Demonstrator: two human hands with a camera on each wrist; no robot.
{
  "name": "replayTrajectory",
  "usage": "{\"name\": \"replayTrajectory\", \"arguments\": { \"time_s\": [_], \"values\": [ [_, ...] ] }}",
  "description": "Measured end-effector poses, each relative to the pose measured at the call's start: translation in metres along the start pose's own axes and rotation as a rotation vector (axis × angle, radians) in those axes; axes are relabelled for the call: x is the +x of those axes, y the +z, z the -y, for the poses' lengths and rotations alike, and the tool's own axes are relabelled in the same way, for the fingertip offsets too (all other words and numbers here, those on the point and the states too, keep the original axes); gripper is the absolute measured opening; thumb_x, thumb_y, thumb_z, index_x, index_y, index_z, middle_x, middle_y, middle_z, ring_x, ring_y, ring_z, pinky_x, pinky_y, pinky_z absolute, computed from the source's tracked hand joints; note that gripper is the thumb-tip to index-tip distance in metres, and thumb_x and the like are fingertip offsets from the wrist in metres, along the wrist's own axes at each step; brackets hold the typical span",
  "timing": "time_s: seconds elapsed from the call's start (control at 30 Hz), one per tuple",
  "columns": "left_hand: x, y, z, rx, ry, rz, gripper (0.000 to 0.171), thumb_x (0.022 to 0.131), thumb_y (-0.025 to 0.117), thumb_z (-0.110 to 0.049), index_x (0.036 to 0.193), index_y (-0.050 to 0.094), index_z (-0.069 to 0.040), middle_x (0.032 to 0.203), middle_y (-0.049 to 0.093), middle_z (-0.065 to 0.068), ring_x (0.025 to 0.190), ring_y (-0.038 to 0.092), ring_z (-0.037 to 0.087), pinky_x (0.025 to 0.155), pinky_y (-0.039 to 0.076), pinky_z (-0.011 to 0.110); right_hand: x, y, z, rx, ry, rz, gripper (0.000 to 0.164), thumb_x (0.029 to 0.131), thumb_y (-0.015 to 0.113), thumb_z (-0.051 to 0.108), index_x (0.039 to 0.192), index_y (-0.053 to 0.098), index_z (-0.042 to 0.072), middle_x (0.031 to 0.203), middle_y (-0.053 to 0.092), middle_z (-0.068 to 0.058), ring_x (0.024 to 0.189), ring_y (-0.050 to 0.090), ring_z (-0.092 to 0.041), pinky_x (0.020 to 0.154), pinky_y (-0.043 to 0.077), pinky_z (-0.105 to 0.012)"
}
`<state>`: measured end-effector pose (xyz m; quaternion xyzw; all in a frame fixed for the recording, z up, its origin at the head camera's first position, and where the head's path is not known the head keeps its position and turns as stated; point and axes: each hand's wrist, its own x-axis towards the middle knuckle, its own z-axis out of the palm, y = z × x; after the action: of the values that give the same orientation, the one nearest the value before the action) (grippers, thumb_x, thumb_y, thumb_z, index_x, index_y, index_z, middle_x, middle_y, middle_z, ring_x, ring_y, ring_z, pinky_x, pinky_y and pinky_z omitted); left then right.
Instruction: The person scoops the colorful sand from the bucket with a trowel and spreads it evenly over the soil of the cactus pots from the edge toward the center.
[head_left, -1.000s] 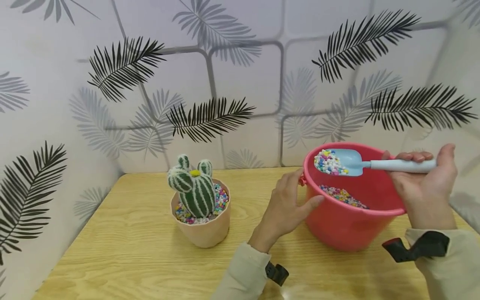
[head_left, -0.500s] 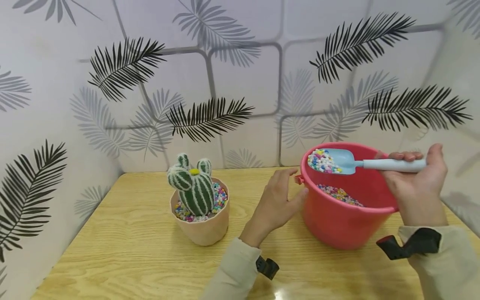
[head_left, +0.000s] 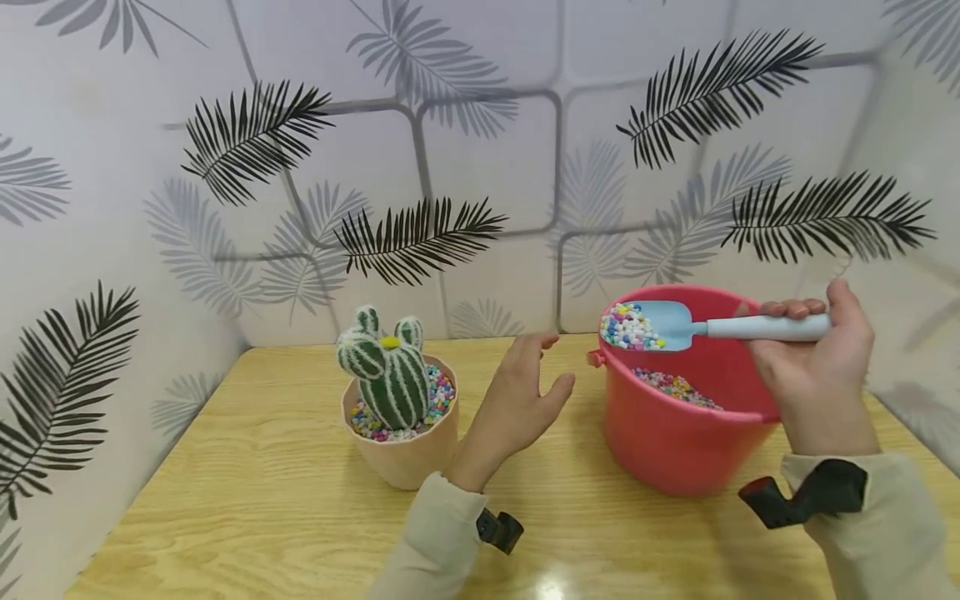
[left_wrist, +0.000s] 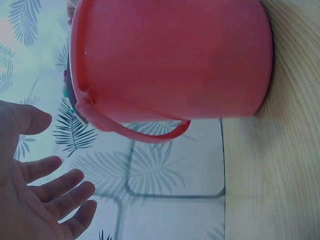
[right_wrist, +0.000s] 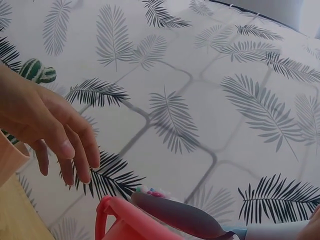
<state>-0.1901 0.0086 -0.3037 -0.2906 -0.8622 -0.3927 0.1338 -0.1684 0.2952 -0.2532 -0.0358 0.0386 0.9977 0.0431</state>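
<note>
My right hand [head_left: 813, 362] grips the pale handle of a light blue scoop [head_left: 667, 321], its blade loaded with small multicoloured pebbles [head_left: 628, 327]. The scoop is held level over the left part of a red bucket [head_left: 675, 446], which has more pebbles [head_left: 675, 387] inside. Between the bucket and a potted cactus, my left hand [head_left: 510, 408] hovers with loosely spread fingers, holding nothing. The green-and-white knitted cactus [head_left: 397, 387] stands in a peach pot [head_left: 408, 462] topped with similar pebbles. In the left wrist view, the bucket's handle [left_wrist: 150, 136] hangs down its side.
The wooden table [head_left: 247, 492] carries both pot and bucket. Behind it rises a wall [head_left: 487, 167] with a leaf pattern. A black wrist camera [head_left: 498, 531] sits on the left sleeve, another wrist camera [head_left: 810, 493] on the right.
My left hand has let go of the bucket's rim and moved left towards the cactus pot. The right hand and loaded scoop have shifted slightly left over the bucket.
</note>
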Motion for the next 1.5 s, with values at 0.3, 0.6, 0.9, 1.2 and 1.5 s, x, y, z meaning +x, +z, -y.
{"name": "replayTrajectory", "arguments": {
  "time_s": [0.3,0.6,0.9,1.2,1.5],
  "values": [
    [-0.012,-0.02,0.007,-0.004,-0.012,0.011,0.046,0.093,0.057,-0.018,0.132,0.044,0.003,0.13,0.051,0.018,0.117,0.051,0.033,0.101,0.043,0.044,0.0,0.002,-0.011,0.019,-0.034,0.006,0.042,0.093,0.061,0.027,0.065,0.044,0.001,0.06,0.045,-0.014,0.062,0.042,-0.027,0.099,0.03,-0.032],
    [-0.032,-0.036,0.007,0.038,-0.053,-0.021,0.046,0.093,0.058,-0.019,0.133,0.045,0.0,0.132,0.051,0.016,0.119,0.051,0.031,0.1,0.044,0.044,-0.004,-0.001,-0.022,0.014,0.033,0.028,0.043,0.093,0.061,0.03,0.067,0.045,0.001,0.063,0.045,-0.012,0.064,0.044,-0.026,0.095,0.035,-0.041],
    [-0.049,-0.046,0.014,0.05,-0.07,-0.072,0.044,0.092,0.058,-0.016,0.131,0.046,0.0,0.129,0.052,0.016,0.116,0.051,0.031,0.098,0.044,0.044,-0.004,-0.003,-0.033,0.029,0.078,0.029,0.042,0.093,0.06,0.032,0.068,0.044,0.001,0.063,0.045,-0.012,0.062,0.044,-0.026,0.089,0.036,-0.045],
    [-0.065,-0.054,0.019,0.064,-0.084,-0.099,0.043,0.091,0.06,-0.016,0.129,0.047,0.0,0.126,0.053,0.016,0.113,0.052,0.029,0.095,0.046,0.043,-0.004,-0.008,-0.048,-0.017,0.053,-0.022,0.048,0.089,0.063,0.041,0.065,0.044,0.003,0.062,0.045,-0.011,0.064,0.045,-0.024,0.091,0.035,-0.042],
    [-0.076,-0.065,0.021,0.079,-0.071,-0.131,0.042,0.09,0.061,-0.013,0.127,0.048,0.001,0.123,0.053,0.018,0.116,0.052,0.031,0.096,0.046,0.045,-0.005,-0.01,-0.059,-0.044,0.068,-0.03,0.048,0.088,0.063,0.042,0.065,0.045,0.004,0.062,0.046,-0.01,0.065,0.047,-0.023,0.094,0.036,-0.04]
  ]
}}
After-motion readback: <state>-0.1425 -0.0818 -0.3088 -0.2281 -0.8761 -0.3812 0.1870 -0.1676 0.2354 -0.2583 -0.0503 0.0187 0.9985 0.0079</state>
